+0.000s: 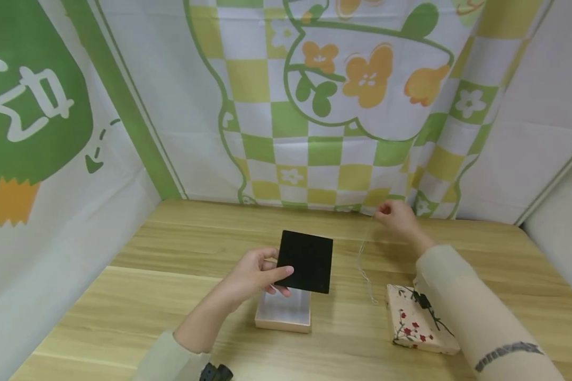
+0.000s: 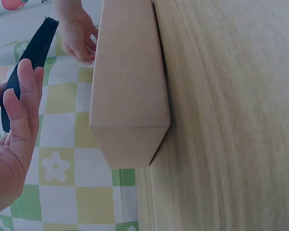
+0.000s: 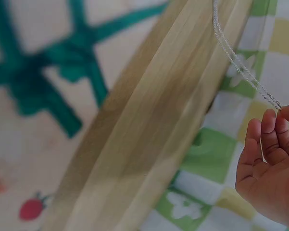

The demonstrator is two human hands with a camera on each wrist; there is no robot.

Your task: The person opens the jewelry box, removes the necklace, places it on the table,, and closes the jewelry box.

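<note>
On my feed, the table [image 1: 162, 259] shows pale wood grain. I see two things lying on it: an open tray [image 1: 282, 325], just on the near side of the left hand [image 1: 255, 272], and a flowered box [image 1: 412, 333], nearer me than the right hand [image 1: 398, 219]. A chain's [image 1: 360, 264] lower end possibly touches down too.

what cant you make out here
Head: far inside of the open peach cardboard box, behind the square black pad.
Head: far right corner of the cream red-flowered box, behind the beige sleeve.
Right wrist: far end of the thin silver chain, cut off by the top edge.
</note>
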